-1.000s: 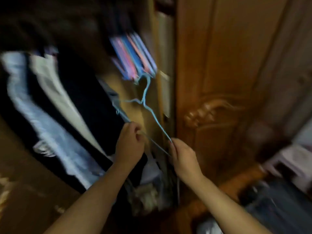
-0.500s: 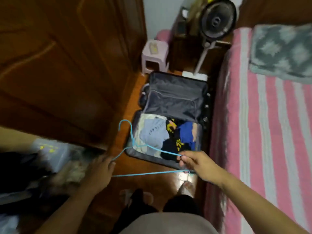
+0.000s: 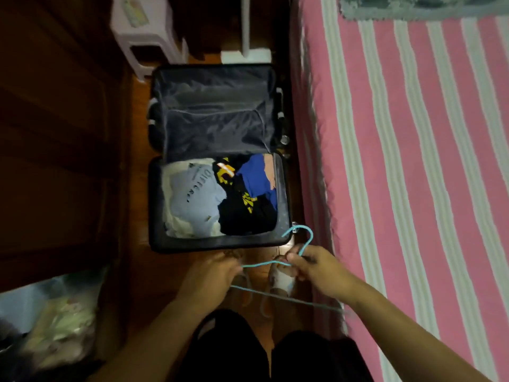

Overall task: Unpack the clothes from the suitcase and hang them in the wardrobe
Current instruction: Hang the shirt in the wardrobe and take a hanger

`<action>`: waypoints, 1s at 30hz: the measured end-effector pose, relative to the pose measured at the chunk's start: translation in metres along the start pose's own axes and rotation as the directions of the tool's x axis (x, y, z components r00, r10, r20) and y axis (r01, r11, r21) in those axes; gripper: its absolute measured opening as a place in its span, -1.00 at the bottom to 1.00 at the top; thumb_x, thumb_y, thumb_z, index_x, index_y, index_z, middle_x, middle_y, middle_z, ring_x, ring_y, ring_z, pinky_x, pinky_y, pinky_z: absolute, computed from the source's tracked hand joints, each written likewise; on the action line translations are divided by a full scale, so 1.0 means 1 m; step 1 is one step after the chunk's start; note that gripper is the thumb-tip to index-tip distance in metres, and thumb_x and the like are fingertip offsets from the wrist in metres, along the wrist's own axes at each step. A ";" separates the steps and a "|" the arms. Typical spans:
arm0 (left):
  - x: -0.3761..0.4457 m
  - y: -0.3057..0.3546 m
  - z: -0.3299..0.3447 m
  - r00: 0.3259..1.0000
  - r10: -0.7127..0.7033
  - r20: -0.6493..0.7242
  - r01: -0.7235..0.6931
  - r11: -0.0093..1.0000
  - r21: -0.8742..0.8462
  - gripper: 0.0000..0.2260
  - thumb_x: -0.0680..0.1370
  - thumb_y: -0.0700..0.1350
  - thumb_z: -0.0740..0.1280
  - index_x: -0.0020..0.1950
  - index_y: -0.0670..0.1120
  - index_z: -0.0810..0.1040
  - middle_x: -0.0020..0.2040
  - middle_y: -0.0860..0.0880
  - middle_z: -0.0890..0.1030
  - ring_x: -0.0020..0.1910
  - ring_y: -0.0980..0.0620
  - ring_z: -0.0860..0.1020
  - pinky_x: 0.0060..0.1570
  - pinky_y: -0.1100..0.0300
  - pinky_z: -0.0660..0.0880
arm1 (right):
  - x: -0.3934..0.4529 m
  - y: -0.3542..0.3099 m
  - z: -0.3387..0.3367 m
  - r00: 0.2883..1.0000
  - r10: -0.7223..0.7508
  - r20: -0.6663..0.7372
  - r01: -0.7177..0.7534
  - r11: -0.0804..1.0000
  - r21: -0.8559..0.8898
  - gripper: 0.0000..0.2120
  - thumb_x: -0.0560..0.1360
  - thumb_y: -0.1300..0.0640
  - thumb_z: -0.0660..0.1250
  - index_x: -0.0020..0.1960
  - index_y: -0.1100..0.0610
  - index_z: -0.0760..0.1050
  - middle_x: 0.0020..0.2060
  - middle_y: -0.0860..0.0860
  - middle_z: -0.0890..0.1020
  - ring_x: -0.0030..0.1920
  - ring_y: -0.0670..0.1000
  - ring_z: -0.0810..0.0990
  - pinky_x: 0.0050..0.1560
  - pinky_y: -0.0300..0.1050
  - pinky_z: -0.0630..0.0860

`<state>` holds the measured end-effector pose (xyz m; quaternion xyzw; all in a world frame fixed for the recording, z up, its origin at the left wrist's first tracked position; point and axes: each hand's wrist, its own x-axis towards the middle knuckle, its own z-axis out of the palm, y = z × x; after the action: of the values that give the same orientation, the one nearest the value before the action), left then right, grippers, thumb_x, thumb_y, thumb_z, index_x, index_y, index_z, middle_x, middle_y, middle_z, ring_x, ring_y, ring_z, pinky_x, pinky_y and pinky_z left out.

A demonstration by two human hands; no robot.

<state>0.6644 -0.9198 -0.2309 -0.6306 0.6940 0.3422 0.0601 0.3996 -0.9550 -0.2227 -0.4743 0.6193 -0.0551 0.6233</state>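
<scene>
Both hands on blue wire hanger (image 3: 264,264), just below suitcase (image 3: 220,244): right hand (image 3: 314,267) pinches neck, left hand (image 3: 214,274) grips shoulder end. Hanger prob light, springy. Clothes (image 3: 198,197) in suitcase near half: soft, floppy, grab by collar/shoulders.

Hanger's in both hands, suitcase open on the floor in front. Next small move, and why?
Probably free the left hand and reach down for the light blue shirt, leaving the right hand gripping the blue hanger by its neck. The hanger is bare, the suitcase holds folded clothes, and that shirt lies on top on the left hand's side.
</scene>
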 end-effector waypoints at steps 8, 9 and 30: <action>0.226 -0.130 0.183 0.871 -0.384 0.307 0.421 0.905 -0.064 -0.73 0.62 -0.08 0.29 0.25 -0.20 0.50 0.23 -0.27 0.55 0.18 -0.29 0.53 0.15 -0.10 0.51 | 0.174 0.131 0.030 0.815 0.383 -0.435 -0.234 0.904 0.358 -0.55 0.48 -0.22 0.32 -0.28 0.16 0.61 -0.33 0.14 0.67 -0.24 0.10 0.61 -0.03 0.20 0.57; 0.252 -0.145 0.204 0.850 -0.406 0.336 0.439 0.898 -0.023 -0.70 0.64 -0.07 0.28 0.28 -0.23 0.49 0.27 -0.29 0.55 0.22 -0.29 0.52 0.19 -0.06 0.49 | 0.194 0.143 0.034 0.793 0.407 -0.453 -0.228 0.889 0.398 -0.55 0.38 -0.31 0.29 -0.24 0.07 0.66 -0.31 0.11 0.69 -0.19 0.14 0.64 0.03 0.26 0.57; 0.325 -0.257 0.326 0.649 -0.427 0.630 0.563 0.826 -0.019 -0.65 0.72 -0.16 0.12 0.51 -0.16 0.35 0.44 -0.20 0.45 0.38 -0.13 0.45 0.35 0.11 0.35 | 0.259 0.187 0.067 0.724 0.458 -0.516 -0.233 0.866 0.442 -0.78 0.65 -0.04 0.22 0.00 -0.06 0.64 -0.24 -0.04 0.69 -0.11 0.04 0.65 0.13 0.22 0.59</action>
<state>0.7227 -1.0044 -0.7482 -0.6574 0.3967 0.5660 0.3002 0.4169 -0.9885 -0.5467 -0.1880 0.8437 -0.1926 0.4644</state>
